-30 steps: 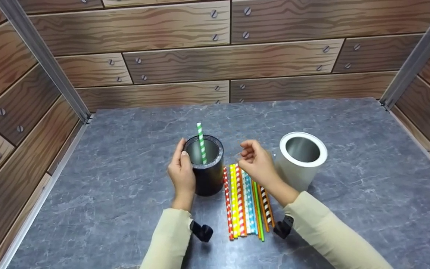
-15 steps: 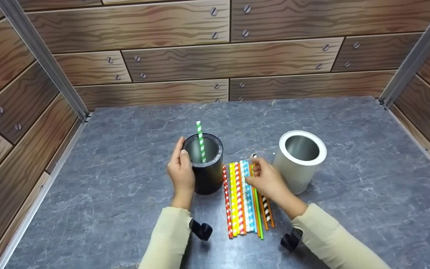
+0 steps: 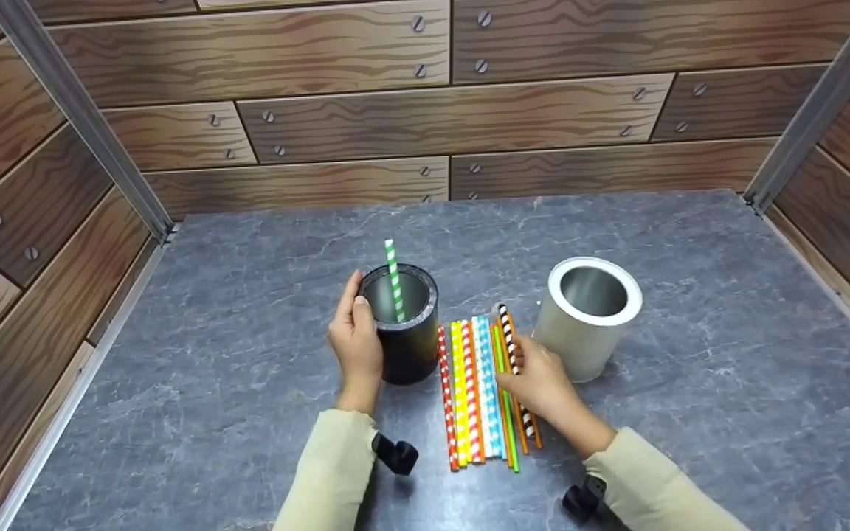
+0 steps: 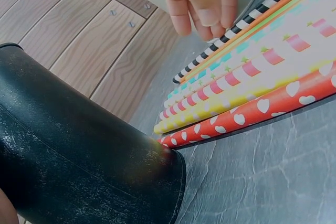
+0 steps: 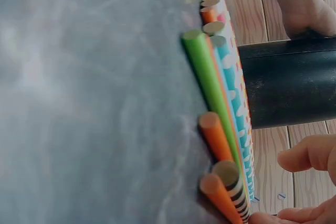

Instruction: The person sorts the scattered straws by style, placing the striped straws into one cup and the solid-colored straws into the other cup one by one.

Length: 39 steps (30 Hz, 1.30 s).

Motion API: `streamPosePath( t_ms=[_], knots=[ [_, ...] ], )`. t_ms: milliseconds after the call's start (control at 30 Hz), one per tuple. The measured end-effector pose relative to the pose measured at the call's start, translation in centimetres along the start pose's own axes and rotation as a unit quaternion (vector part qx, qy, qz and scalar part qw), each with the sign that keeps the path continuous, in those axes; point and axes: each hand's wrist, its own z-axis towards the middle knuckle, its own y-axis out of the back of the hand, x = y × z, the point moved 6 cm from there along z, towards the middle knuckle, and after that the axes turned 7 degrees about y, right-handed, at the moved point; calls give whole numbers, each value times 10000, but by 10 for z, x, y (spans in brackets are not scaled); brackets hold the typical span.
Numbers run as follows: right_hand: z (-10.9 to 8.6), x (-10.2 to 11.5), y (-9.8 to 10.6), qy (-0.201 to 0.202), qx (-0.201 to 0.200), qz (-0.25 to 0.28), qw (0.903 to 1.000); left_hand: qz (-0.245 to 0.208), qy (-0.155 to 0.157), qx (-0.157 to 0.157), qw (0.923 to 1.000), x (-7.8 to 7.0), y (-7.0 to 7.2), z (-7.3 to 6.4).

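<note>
My left hand (image 3: 357, 346) holds the left side of an upright black cup (image 3: 412, 354), thumb near the rim. A green-and-white striped straw (image 3: 394, 276) leans inside that cup. To its right, several paper straws (image 3: 469, 398) lie side by side on the table, in red, yellow, pink-striped, blue, orange and green. Over the right end of the row is my right hand (image 3: 543, 376). Its fingertips (image 4: 210, 18) are at a black-and-white striped straw (image 4: 252, 14) in the left wrist view. A gap separates its thumb (image 5: 304, 153) from the fingers, with no straw between them.
An upright white cup (image 3: 580, 346) with a wide rim stands just behind and right of my right hand; no straw shows in it. The grey marbled table (image 3: 248, 295) is bounded by wood-patterned walls (image 3: 351, 125) at the back and sides.
My right hand has come away from beside the black cup, moving right and nearer, down to the black-and-white straw. The left hand and black cup stay put.
</note>
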Motion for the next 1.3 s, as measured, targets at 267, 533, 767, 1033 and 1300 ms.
streamPosePath(
  t_ms=[267,533,767,1033,1300],
  knots=[
    [1,-10,-5,-310,86,262,9991,-184,118,60,9997,1,-1,0],
    [8,-10,-9,-331,-63,239,9991,-200,97,18,9998,-1,-1,0],
    [12,-9,-14,-153,-256,208,9993,-102,60,3,9999,-1,0,-1],
    [15,-7,-15,-49,-243,-214,9995,-37,59,-4,10000,-1,0,-1],
    [20,-12,-16,-397,-104,-3,9992,-100,39,-15,9999,-1,0,-2]
  ],
)
